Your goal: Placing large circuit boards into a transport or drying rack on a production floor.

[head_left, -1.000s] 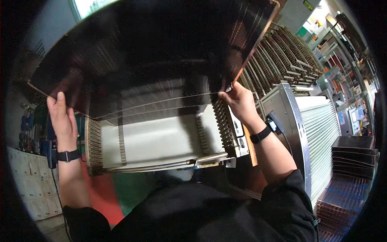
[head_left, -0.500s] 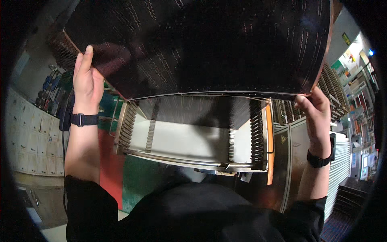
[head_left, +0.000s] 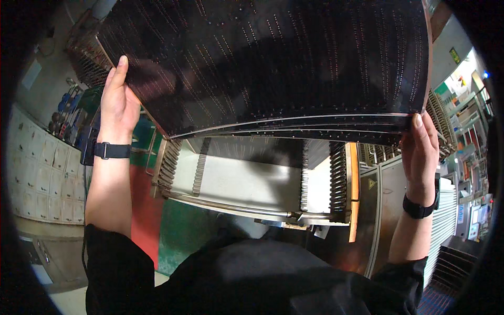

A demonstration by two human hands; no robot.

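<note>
Several large black circuit board panels [head_left: 273,63], thin and dotted with rows of tiny holes, are held up in front of me. My left hand [head_left: 120,100] grips their left edge, thumb on the upper face and fingers at the side. At the near right corner, my right hand [head_left: 421,144] is closed with its thumb over the edge of the top panel. Along the near edge the panels are fanned apart toward the right, showing separate layers. Below them stands a slotted rack [head_left: 247,211] with a metal bar across its front and coiled, toothed sides; more dark panels show at its back.
An orange strip [head_left: 354,194] runs along the rack's right side, beside a metal cabinet [head_left: 396,194] with a yellow warning sign. Pale lockers [head_left: 44,173] line the left. More toothed racks [head_left: 441,115] stand at the right, and dark stacked panels [head_left: 457,265] lie lower right.
The near edges of the panels have spread into a fan at the right. My right thumb has risen onto the top panel's corner. My left hand has shifted slightly right with the panels.
</note>
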